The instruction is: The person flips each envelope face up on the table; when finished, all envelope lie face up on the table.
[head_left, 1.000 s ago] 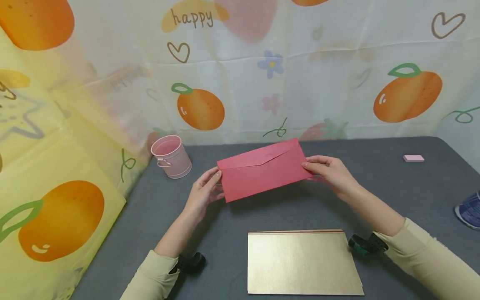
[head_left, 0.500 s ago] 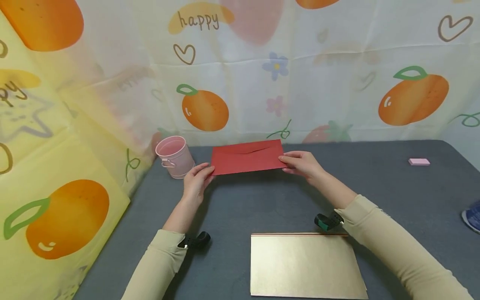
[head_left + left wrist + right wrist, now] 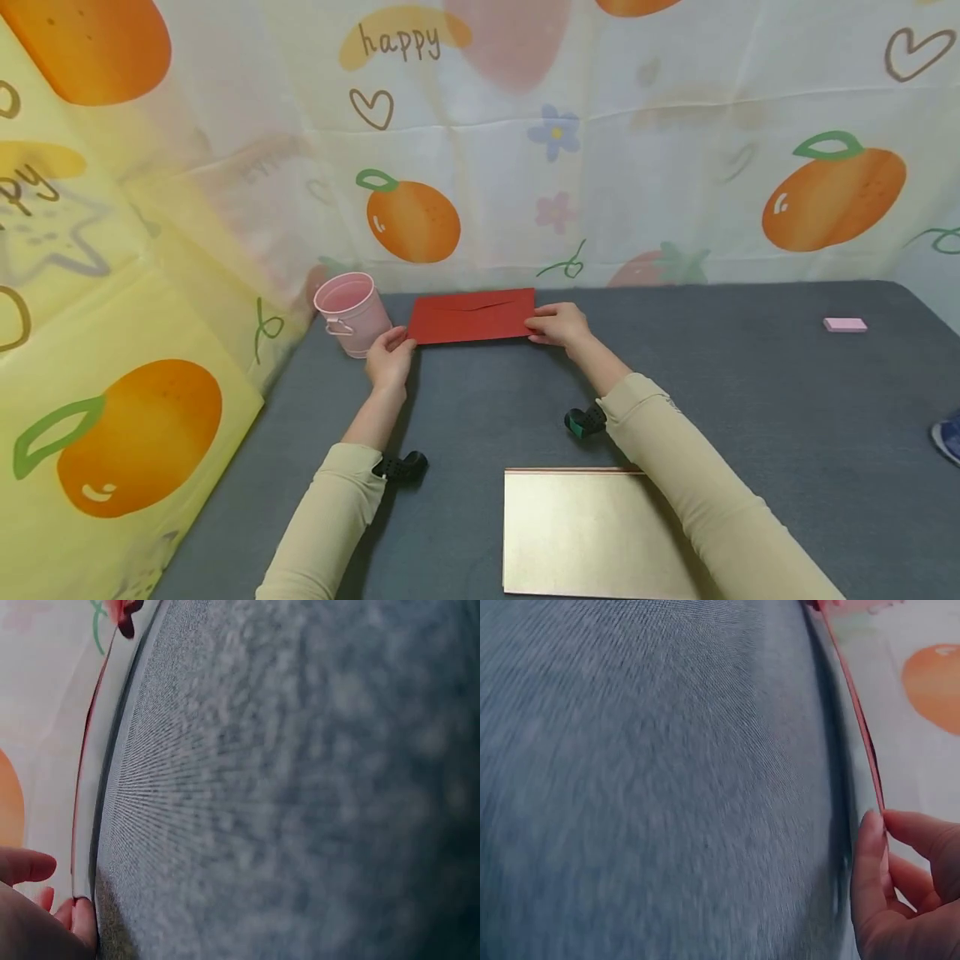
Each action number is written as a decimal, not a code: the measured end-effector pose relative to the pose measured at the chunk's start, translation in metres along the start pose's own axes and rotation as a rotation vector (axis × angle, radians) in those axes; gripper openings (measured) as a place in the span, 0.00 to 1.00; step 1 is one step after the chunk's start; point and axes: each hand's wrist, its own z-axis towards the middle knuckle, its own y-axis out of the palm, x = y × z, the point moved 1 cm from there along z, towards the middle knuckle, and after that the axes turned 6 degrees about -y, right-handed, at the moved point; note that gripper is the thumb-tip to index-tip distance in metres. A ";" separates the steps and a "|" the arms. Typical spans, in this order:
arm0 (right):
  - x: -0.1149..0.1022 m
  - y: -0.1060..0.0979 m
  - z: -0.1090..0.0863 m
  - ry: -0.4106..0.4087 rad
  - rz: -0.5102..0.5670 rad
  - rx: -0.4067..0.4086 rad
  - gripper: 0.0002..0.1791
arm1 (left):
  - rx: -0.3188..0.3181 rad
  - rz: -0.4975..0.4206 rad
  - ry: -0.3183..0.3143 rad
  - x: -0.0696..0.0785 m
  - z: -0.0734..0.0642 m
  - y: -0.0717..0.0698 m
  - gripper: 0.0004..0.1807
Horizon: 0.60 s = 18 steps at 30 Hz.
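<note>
A red envelope (image 3: 472, 320), its pointed flap facing up, is held level low at the back of the grey table in the head view. My left hand (image 3: 390, 358) holds its left end at the near corner, right beside the pink bucket (image 3: 352, 315). At the other end my right hand (image 3: 561, 325) pinches the short edge between thumb and fingers. Seen edge-on in the right wrist view, the envelope (image 3: 865, 742) is a thin red strip running from the pinching fingertips (image 3: 871, 825). The left wrist view shows the same strip close over the table surface.
A stack of gold sheets (image 3: 585, 533) lies at the near middle, partly under my right sleeve. A small pink block (image 3: 845, 325) is at the far right, and a dark blue item (image 3: 949, 438) at the right edge. A fruit-printed cloth (image 3: 675, 167) hangs behind the table.
Both hands have carried the envelope away and lowered it toward the table beside the bucket, levelling its tilt. The right arm has swung left, over the gold sheets.
</note>
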 end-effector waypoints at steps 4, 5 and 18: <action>0.001 0.010 0.005 -0.040 -0.110 0.023 0.25 | -0.003 0.174 0.093 0.001 -0.004 0.000 0.21; 0.002 0.012 0.007 -0.051 -0.137 0.026 0.24 | -0.007 0.218 0.118 0.001 -0.005 0.000 0.21; 0.004 0.022 0.006 -0.166 -0.435 0.058 0.26 | -0.088 0.550 0.390 -0.005 -0.003 0.000 0.27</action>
